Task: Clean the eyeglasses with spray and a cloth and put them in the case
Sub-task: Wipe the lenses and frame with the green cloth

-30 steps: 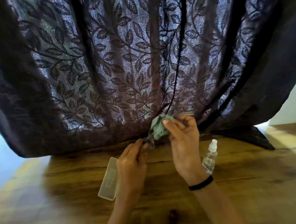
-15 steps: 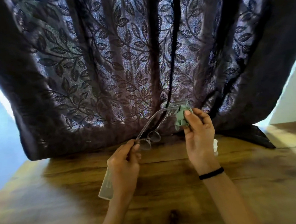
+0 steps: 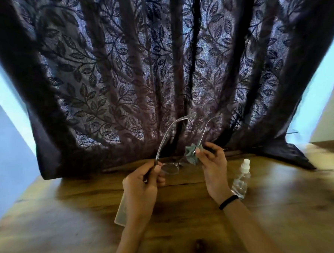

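Clear-framed eyeglasses (image 3: 170, 168) are held above the wooden table, temples pointing up and away. My left hand (image 3: 141, 188) pinches the frame at its left hinge. My right hand (image 3: 213, 162) pinches a crumpled green cloth (image 3: 191, 156) around the base of the right temple, near the right lens. A pale translucent case (image 3: 120, 212) lies on the table under my left wrist, mostly hidden. A small clear spray bottle (image 3: 240, 180) with a white cap stands just right of my right wrist.
A dark leaf-patterned curtain (image 3: 159, 78) hangs close behind the hands and drapes onto the wooden table (image 3: 284, 207). Bright window light shows at both sides.
My right hand slid the cloth from the top of the right temple down to its base. The glasses turned so both temples show, and the bottle came back into view.
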Action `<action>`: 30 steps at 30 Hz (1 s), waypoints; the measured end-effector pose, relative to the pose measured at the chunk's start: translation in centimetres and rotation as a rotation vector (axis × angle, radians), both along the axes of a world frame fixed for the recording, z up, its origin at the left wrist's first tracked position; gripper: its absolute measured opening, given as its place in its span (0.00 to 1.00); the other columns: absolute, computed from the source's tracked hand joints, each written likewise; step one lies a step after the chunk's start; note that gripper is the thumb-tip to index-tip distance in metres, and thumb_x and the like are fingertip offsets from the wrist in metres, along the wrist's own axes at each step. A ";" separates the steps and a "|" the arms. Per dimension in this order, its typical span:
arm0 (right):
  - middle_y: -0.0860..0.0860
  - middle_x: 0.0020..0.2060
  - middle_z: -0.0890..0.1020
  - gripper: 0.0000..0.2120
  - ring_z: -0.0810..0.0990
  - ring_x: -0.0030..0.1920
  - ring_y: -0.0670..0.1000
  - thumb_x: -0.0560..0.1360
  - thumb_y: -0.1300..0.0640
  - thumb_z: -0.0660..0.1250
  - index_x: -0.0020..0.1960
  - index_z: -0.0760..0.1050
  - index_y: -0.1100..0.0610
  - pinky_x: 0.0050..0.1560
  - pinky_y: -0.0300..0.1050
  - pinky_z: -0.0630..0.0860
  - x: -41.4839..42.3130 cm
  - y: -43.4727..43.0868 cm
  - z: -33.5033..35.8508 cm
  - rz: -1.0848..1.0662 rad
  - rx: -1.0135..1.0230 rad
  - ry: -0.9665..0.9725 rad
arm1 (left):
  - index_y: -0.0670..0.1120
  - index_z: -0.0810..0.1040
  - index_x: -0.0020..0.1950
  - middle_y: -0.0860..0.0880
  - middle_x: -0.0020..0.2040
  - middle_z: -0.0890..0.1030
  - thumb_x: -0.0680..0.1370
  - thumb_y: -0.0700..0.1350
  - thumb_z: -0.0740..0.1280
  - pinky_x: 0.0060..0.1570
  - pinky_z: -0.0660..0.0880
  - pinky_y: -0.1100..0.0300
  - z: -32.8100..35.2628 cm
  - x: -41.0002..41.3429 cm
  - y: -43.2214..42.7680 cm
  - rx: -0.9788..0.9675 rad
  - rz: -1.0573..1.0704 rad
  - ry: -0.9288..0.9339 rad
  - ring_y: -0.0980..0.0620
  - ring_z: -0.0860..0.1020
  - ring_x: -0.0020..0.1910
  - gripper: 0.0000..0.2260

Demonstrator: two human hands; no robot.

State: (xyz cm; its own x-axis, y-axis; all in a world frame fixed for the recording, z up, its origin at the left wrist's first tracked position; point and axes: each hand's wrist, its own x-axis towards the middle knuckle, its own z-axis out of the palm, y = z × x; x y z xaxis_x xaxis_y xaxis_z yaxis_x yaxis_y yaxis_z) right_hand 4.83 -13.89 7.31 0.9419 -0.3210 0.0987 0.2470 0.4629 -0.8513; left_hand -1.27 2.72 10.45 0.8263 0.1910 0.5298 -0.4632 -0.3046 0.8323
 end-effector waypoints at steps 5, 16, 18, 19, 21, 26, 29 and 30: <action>0.49 0.34 0.83 0.17 0.82 0.39 0.46 0.70 0.69 0.68 0.55 0.68 0.59 0.38 0.37 0.79 0.1 0.1 -0.2 -0.003 -0.096 0.003 | 0.55 0.78 0.40 0.55 0.32 0.82 0.75 0.36 0.65 0.33 0.78 0.64 0.0 0.0 -0.2 0.006 -0.012 0.056 0.56 0.79 0.29 0.13; 0.62 0.54 0.79 0.14 0.78 0.54 0.60 0.73 0.65 0.65 0.58 0.74 0.56 0.54 0.51 0.77 -0.2 -0.6 -0.4 0.035 -0.165 -0.023 | 0.56 0.78 0.39 0.54 0.32 0.82 0.74 0.36 0.66 0.32 0.77 0.67 0.2 -0.2 -0.3 -0.003 -0.006 0.065 0.57 0.79 0.29 0.13; 0.62 0.54 0.80 0.17 0.79 0.55 0.59 0.71 0.68 0.65 0.59 0.73 0.57 0.52 0.46 0.79 0.0 -0.8 -0.5 0.039 -0.189 -0.023 | 0.55 0.78 0.40 0.55 0.32 0.82 0.74 0.36 0.66 0.32 0.77 0.66 0.2 -0.1 -0.2 -0.015 -0.027 0.079 0.56 0.79 0.29 0.13; 0.61 0.53 0.80 0.18 0.79 0.54 0.58 0.71 0.68 0.66 0.59 0.72 0.57 0.51 0.45 0.79 0.0 -0.8 -0.5 0.044 -0.201 -0.026 | 0.54 0.79 0.41 0.54 0.32 0.82 0.74 0.36 0.66 0.33 0.78 0.65 0.1 -0.1 -0.1 -0.014 -0.043 0.086 0.55 0.79 0.29 0.12; 0.60 0.51 0.81 0.19 0.79 0.53 0.57 0.70 0.67 0.68 0.58 0.72 0.55 0.53 0.48 0.78 0.1 -0.8 -0.6 0.042 -0.243 -0.019 | 0.50 0.80 0.43 0.53 0.31 0.82 0.74 0.35 0.66 0.33 0.78 0.63 0.1 0.0 0.0 0.004 -0.066 0.098 0.54 0.79 0.29 0.10; 0.56 0.48 0.81 0.18 0.80 0.51 0.55 0.70 0.67 0.69 0.56 0.69 0.56 0.53 0.49 0.78 0.4 -0.7 -0.7 0.010 -0.398 0.001 | 0.49 0.80 0.43 0.54 0.32 0.82 0.74 0.35 0.66 0.33 0.78 0.63 -0.1 0.1 0.3 0.028 -0.073 0.132 0.54 0.80 0.30 0.09; 0.54 0.44 0.79 0.18 0.80 0.46 0.52 0.71 0.68 0.68 0.54 0.66 0.55 0.43 0.39 0.80 0.4 -0.6 -0.6 -0.026 -0.478 -0.008 | 0.52 0.80 0.42 0.54 0.31 0.82 0.75 0.36 0.66 0.32 0.78 0.63 -0.4 0.1 0.4 0.072 -0.082 0.165 0.54 0.79 0.29 0.11; 0.52 0.42 0.79 0.18 0.80 0.44 0.50 0.71 0.69 0.68 0.54 0.65 0.55 0.39 0.36 0.79 0.4 -0.5 -0.6 -0.052 -0.494 -0.012 | 0.53 0.80 0.42 0.53 0.30 0.81 0.75 0.37 0.66 0.32 0.78 0.62 -0.6 0.1 0.4 0.095 -0.077 0.171 0.55 0.79 0.29 0.10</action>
